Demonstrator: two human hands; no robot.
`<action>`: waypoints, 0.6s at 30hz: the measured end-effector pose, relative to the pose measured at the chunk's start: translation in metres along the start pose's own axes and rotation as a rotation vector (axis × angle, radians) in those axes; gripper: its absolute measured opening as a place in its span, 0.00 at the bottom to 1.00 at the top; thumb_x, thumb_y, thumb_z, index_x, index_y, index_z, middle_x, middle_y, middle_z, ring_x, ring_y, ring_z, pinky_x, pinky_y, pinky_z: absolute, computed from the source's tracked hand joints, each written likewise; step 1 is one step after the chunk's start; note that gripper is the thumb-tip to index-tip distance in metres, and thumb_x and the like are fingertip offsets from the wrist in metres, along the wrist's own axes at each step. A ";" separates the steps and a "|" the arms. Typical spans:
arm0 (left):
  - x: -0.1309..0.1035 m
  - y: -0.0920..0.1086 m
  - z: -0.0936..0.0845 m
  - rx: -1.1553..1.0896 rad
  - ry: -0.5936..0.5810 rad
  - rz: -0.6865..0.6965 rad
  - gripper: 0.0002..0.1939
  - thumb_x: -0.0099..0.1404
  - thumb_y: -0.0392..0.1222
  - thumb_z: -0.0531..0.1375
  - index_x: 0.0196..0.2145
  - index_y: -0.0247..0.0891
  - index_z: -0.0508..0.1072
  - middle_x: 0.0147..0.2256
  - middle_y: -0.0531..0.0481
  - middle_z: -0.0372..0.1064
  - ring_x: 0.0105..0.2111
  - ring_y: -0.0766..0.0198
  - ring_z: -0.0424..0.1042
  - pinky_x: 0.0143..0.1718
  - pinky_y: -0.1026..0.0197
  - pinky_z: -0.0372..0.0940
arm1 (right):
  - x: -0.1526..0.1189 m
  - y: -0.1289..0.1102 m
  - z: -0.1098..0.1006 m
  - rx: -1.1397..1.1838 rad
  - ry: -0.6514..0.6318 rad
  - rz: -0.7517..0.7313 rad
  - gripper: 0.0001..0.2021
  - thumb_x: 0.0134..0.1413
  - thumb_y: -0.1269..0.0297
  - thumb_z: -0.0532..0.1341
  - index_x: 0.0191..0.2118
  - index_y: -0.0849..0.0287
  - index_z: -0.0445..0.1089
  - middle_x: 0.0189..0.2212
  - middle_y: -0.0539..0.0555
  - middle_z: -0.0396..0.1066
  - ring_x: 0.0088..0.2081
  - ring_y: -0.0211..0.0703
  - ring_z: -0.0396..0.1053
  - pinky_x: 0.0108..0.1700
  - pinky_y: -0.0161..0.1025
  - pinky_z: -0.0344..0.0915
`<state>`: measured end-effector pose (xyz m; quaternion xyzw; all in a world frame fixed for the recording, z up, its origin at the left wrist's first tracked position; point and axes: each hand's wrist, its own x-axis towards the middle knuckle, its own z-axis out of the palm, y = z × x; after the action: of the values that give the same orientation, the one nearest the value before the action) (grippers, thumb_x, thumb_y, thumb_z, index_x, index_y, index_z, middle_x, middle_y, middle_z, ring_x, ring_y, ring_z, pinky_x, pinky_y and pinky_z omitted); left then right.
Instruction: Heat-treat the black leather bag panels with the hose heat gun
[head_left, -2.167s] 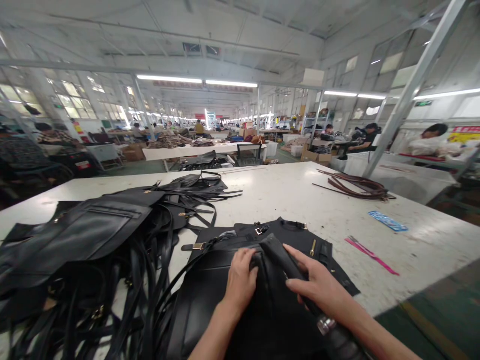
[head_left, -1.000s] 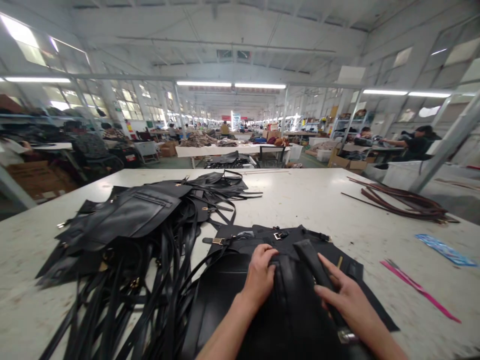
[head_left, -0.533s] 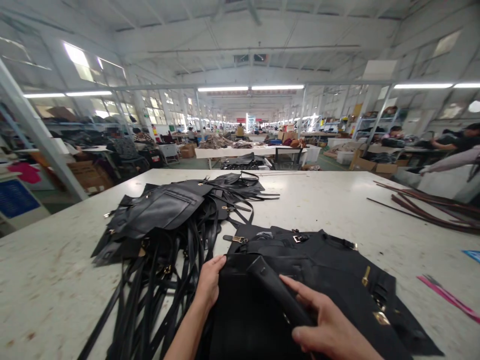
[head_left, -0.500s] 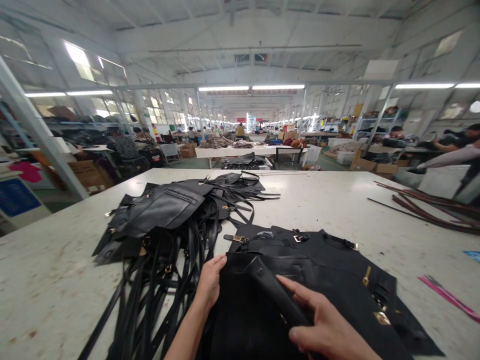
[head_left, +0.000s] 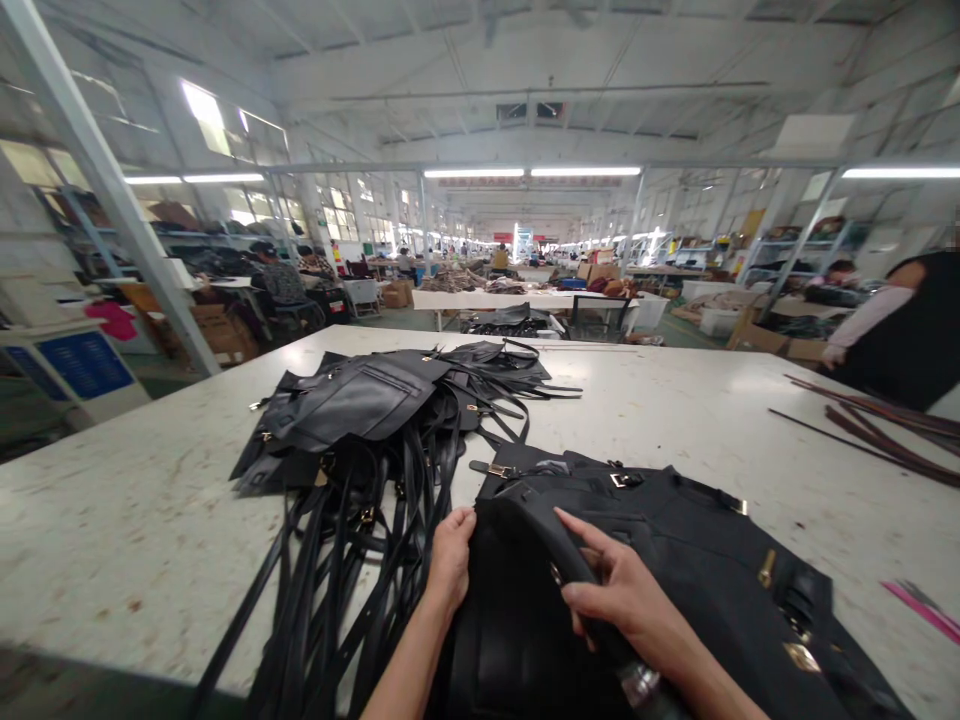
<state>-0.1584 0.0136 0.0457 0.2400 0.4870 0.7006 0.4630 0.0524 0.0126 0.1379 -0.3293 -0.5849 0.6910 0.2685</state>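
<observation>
My left hand [head_left: 451,560] pinches the upper left edge of a black leather bag panel [head_left: 510,620] at the front of the table. Closed round a wide black leather strap [head_left: 551,528], my right hand [head_left: 626,590] holds it slanting over that panel. A shiny fitting [head_left: 640,686] shows below the right hand; its kind is unclear. Under and to the right of the panel lie more black leather bag pieces [head_left: 690,540] with gold buckles. Left of my left hand, a heap of similar pieces [head_left: 360,400] trails long thin straps [head_left: 330,590] towards me.
The pale, stained table [head_left: 112,530] extends on both sides. Brown strips [head_left: 885,425] lie at its right, with a pink-handled tool [head_left: 926,610] nearer me. A person in black [head_left: 911,330] stands beyond the right edge. A metal post [head_left: 142,230] rises at the left.
My right hand has shifted slightly left relative to the panel, and the strap's far end now lies lower. My left hand keeps its hold. The view has turned left.
</observation>
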 end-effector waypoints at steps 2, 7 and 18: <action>0.000 -0.002 -0.002 0.013 -0.005 0.016 0.14 0.44 0.47 0.64 0.25 0.32 0.72 0.21 0.52 0.70 0.23 0.65 0.68 0.29 0.62 0.62 | -0.009 0.007 -0.001 -0.025 -0.025 0.045 0.37 0.38 0.74 0.60 0.58 0.53 0.51 0.26 0.46 0.67 0.18 0.34 0.65 0.16 0.29 0.62; -0.005 -0.003 -0.001 0.080 -0.024 0.092 0.15 0.50 0.50 0.60 0.29 0.33 0.72 0.27 0.48 0.72 0.28 0.62 0.70 0.34 0.59 0.63 | 0.000 0.019 0.007 -0.010 -0.019 0.046 0.37 0.38 0.75 0.59 0.58 0.55 0.51 0.23 0.45 0.67 0.16 0.34 0.65 0.15 0.29 0.61; -0.023 -0.008 0.001 0.474 0.033 0.429 0.07 0.53 0.36 0.55 0.25 0.39 0.73 0.28 0.52 0.66 0.34 0.63 0.66 0.40 0.61 0.58 | 0.005 -0.018 0.001 -0.027 -0.031 -0.048 0.36 0.41 0.75 0.60 0.58 0.52 0.51 0.25 0.45 0.68 0.18 0.34 0.66 0.17 0.30 0.63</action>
<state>-0.1437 -0.0060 0.0412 0.4271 0.5823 0.6531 0.2280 0.0477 0.0187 0.1546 -0.3080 -0.6059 0.6815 0.2712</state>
